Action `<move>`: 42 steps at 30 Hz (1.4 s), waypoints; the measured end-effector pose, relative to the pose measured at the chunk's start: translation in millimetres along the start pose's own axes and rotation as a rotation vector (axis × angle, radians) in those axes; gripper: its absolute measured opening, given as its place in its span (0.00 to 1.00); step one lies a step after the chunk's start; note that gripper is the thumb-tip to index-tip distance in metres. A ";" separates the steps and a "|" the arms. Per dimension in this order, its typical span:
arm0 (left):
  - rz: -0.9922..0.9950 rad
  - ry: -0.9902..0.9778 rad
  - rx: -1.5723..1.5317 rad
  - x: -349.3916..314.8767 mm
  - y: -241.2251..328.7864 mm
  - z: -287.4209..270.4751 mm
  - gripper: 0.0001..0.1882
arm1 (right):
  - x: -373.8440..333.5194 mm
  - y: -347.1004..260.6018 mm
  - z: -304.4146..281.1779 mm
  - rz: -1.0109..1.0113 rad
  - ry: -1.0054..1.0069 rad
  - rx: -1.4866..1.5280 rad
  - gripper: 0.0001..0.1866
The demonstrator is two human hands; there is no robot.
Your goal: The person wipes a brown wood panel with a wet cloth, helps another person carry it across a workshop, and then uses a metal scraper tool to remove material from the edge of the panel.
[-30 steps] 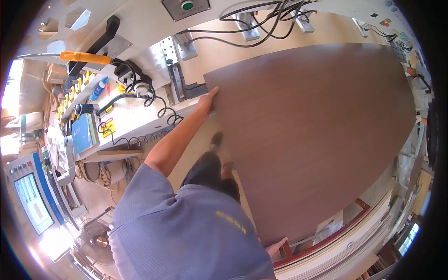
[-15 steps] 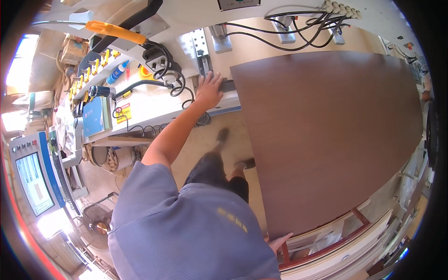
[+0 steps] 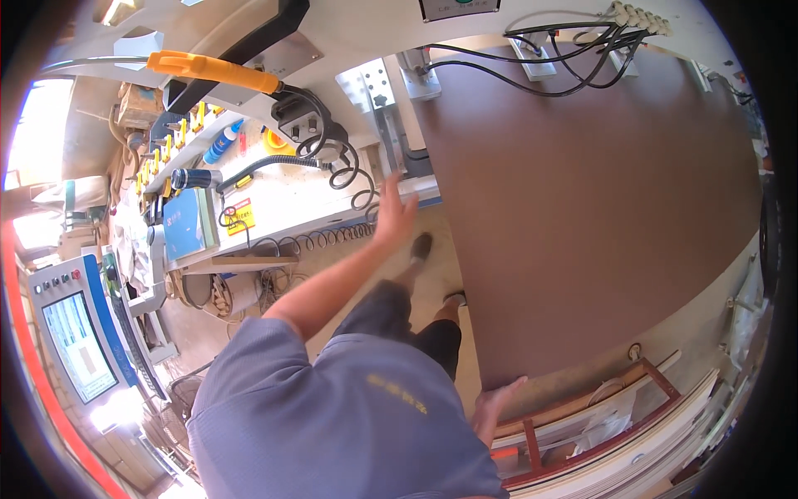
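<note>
Brown board (image 3: 598,224) lies flat across the right half of the view. Its far edge now runs under the metal clamps (image 3: 532,62) and black cables (image 3: 553,83); half a second ago that edge stops short of them and pale surface shows beneath. Near edge has drawn away too: more of the dark-red frame (image 3: 532,445) and of the floor (image 3: 557,391) is bare below it.

Left hand (image 3: 396,218), blurred, hangs in front of the tabletop (image 3: 291,198), near the coiled cord (image 3: 366,190), apart from the board's left edge. Fingers (image 3: 391,191) point forward, thumb held apart, nothing in them. A second ago this hand is on the board's left edge; half a second ago, on the tabletop by a clamp.

Right hand (image 3: 495,406) remains at the board's near left corner, touching it. One finger extends along the near edge; the others are partly hidden, so cannot tell whether they pinch or only press.

On and about the tabletop: blue bottle (image 3: 223,143), blue folder (image 3: 187,224), orange handle (image 3: 212,71) above. Lit screen (image 3: 81,345) at far left.
</note>
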State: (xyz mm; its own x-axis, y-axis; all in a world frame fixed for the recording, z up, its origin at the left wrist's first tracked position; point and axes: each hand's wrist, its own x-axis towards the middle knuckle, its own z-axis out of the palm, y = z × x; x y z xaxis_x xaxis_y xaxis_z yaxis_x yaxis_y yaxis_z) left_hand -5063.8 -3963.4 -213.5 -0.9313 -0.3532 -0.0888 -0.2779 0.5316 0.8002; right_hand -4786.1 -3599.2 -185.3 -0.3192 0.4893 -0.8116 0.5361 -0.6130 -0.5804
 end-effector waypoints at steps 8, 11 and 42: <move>-0.686 -1.014 -0.630 -155.7 -3.3 35.8 0.34 | -9.4 21.0 104.5 0.098 -0.247 0.130 0.39; -0.674 -0.953 -0.758 -144.3 15.8 32.3 0.30 | 4.3 40.1 119.3 0.102 -0.317 0.120 0.37; -0.281 -0.468 -0.471 -38.4 -13.1 11.8 0.27 | -4.1 24.1 267.7 0.142 -0.464 -0.007 0.34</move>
State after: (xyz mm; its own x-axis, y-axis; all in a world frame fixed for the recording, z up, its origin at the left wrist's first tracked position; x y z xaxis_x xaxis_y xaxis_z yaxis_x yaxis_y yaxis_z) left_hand -5027.2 -3947.7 -227.7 -0.8720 -0.0048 -0.4894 -0.4892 0.0434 0.8711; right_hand -4981.1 -3782.1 -213.8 -0.5564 0.0715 -0.8278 0.6043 -0.6489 -0.4623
